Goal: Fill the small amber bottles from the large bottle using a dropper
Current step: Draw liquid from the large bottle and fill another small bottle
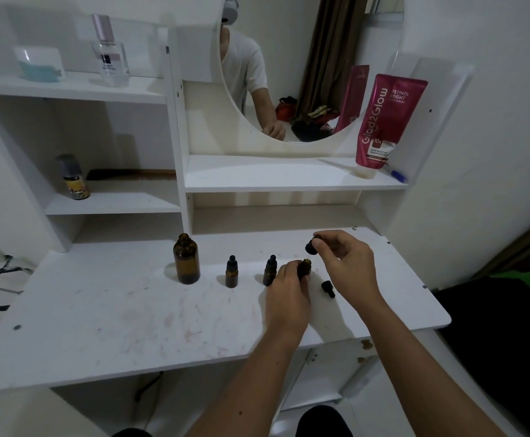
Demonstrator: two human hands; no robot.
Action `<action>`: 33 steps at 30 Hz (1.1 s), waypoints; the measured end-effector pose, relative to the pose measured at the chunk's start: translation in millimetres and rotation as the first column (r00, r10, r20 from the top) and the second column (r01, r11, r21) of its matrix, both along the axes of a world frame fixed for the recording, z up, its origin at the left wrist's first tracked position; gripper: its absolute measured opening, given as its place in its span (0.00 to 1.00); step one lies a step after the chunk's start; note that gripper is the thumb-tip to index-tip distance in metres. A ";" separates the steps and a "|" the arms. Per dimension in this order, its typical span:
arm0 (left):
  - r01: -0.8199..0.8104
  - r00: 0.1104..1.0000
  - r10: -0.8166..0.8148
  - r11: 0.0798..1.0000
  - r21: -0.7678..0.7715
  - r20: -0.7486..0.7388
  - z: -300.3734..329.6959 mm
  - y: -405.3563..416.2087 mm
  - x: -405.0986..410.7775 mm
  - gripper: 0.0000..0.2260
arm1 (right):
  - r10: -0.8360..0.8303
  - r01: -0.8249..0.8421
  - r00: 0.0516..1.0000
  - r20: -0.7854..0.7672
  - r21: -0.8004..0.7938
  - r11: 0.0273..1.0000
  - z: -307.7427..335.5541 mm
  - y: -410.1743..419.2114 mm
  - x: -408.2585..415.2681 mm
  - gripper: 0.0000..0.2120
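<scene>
On the scuffed white laminate surface (pixel 131 310), the left hand (pixel 288 291) curled its fingers round a small uncapped amber glass bottle (pixel 305 267), while the right hand (pixel 345 263) pinched a black rubber-bulbed dropper (pixel 311 246) just above that bottle's mouth. The large amber glass bottle (pixel 186 259) stood open well to the left, with two small amber bottles capped with black droppers, one (pixel 231 272) near it and the other (pixel 270 270) just beside the left hand. A loose black dropper cap (pixel 328 287) lay on the surface beneath the right hand.
</scene>
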State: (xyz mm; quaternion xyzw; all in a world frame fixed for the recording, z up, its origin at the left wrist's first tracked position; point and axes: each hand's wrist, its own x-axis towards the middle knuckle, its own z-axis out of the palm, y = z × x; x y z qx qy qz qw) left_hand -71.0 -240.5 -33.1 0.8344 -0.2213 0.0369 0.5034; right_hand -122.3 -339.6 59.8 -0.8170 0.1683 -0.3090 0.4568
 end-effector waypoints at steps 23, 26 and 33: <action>0.056 0.998 -0.056 0.998 -0.022 -0.020 4.1 28.5 -12.2 0.11 | -0.071 0.081 0.984 0.164 -0.057 0.995 30.0 22.1 -24.9 0.07; 0.121 0.986 -0.129 0.990 -0.077 -0.108 7.1 53.9 -13.6 0.16 | -0.052 0.061 0.985 0.167 -0.050 0.997 36.9 36.1 -23.4 0.07; 0.125 0.968 -0.164 0.972 -0.199 -0.189 20.6 154.0 7.5 0.14 | 0.095 -0.100 0.975 0.199 0.017 0.995 48.3 89.3 9.2 0.06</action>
